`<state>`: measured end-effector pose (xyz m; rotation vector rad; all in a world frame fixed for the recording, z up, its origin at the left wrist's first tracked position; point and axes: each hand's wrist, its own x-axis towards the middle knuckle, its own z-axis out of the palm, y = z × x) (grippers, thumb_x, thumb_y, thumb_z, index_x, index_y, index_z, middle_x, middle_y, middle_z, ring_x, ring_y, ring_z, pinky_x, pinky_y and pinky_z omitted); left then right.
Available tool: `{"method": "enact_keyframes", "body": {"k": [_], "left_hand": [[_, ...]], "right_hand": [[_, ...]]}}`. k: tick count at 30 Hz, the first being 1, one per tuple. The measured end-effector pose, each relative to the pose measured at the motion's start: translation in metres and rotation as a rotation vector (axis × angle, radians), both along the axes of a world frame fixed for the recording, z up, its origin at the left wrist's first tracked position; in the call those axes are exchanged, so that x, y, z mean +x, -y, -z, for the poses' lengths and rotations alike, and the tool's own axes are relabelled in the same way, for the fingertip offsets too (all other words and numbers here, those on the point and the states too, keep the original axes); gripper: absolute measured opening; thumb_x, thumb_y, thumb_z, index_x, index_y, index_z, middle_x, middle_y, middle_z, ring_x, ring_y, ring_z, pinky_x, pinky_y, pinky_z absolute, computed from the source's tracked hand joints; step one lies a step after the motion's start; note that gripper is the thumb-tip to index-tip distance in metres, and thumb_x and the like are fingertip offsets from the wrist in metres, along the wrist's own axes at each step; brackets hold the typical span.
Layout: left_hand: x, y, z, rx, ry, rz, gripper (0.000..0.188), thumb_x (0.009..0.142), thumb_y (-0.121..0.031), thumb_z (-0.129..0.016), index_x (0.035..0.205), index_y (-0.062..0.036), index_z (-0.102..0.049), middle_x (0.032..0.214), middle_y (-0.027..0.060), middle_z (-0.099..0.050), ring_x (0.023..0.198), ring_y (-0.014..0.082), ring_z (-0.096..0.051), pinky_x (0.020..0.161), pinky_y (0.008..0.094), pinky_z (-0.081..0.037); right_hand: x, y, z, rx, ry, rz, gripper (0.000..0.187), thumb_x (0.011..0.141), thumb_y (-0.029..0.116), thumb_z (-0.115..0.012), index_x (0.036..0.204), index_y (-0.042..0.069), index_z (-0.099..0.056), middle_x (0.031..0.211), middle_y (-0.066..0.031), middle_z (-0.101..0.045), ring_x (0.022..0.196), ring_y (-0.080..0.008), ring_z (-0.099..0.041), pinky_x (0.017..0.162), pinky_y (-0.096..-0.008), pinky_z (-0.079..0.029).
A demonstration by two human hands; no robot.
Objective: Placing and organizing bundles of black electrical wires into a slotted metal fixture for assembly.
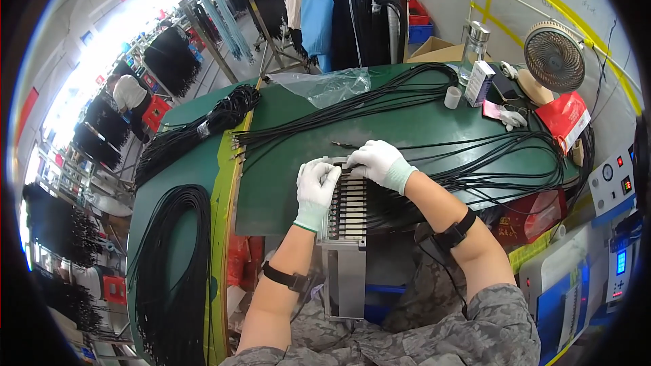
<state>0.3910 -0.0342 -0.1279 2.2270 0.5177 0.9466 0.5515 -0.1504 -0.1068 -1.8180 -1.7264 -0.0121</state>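
Note:
Both hands wear white gloves and meet at the far end of a slotted metal fixture [345,257]. A row of connector ends [350,213] lies side by side in its slots, with black cables running off to the right. My left hand [315,188] is closed along the fixture's left edge; whatever its fingertips hold is hidden. From the right, my right hand [380,163] pinches a black cable at the far slots, its fingertips close to my left thumb. Just beyond the hands, a loose cable end [344,144] lies on the green table [285,169].
Black cable bundles lie at the right [515,156], across the back [352,103] and on the left [173,210]. A yellow-green strip [220,230] crosses the table. A glass bottle [472,51], a small box [479,83] and a fan [553,57] stand at the back right.

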Motion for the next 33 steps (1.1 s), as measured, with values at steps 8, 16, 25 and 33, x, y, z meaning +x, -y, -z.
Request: {"method": "enact_keyframes", "body": {"k": [8, 16, 25, 33], "left_hand": [[-0.003, 0.002, 0.002, -0.031, 0.051, 0.107, 0.016, 0.085, -0.018, -0.065, 0.082, -0.0021, -0.065, 0.107, 0.0148, -0.061, 0.103, 0.0255, -0.054, 0.087, 0.0346, -0.043], [0.0, -0.01, 0.003, -0.218, 0.024, 0.116, 0.018, 0.087, -0.014, -0.062, 0.079, 0.0015, -0.065, 0.106, 0.0151, -0.061, 0.1, 0.0203, -0.056, 0.084, 0.0298, -0.043], [-0.006, -0.017, 0.01, -0.369, 0.07, 0.009, 0.023, 0.09, -0.016, -0.06, 0.08, 0.004, -0.065, 0.105, 0.0133, -0.06, 0.096, 0.0149, -0.056, 0.081, 0.026, -0.043], [-0.001, -0.017, 0.012, -0.375, 0.022, -0.017, 0.025, 0.086, -0.024, -0.064, 0.081, 0.0008, -0.066, 0.103, 0.0146, -0.064, 0.102, 0.0263, -0.056, 0.089, 0.0339, -0.043]], "right_hand": [[-0.015, 0.005, -0.016, -0.22, -0.099, 0.094, 0.017, 0.078, 0.028, -0.068, 0.087, 0.014, -0.068, 0.081, -0.0066, -0.067, 0.083, -0.0277, -0.061, 0.076, -0.0386, -0.048], [-0.02, -0.006, -0.005, 0.04, 0.115, 0.071, 0.015, 0.079, 0.029, -0.067, 0.083, 0.015, -0.069, 0.077, -0.0068, -0.066, 0.081, -0.0267, -0.061, 0.073, -0.0386, -0.048], [0.01, 0.016, -0.009, -0.032, -0.119, 0.154, 0.014, 0.08, 0.026, -0.065, 0.085, 0.014, -0.07, 0.081, -0.0075, -0.067, 0.083, -0.0275, -0.061, 0.077, -0.0381, -0.048], [0.011, 0.018, -0.01, -0.053, -0.062, 0.117, 0.015, 0.081, 0.025, -0.065, 0.087, 0.013, -0.071, 0.083, -0.0075, -0.067, 0.084, -0.029, -0.061, 0.077, -0.0387, -0.048]]}}
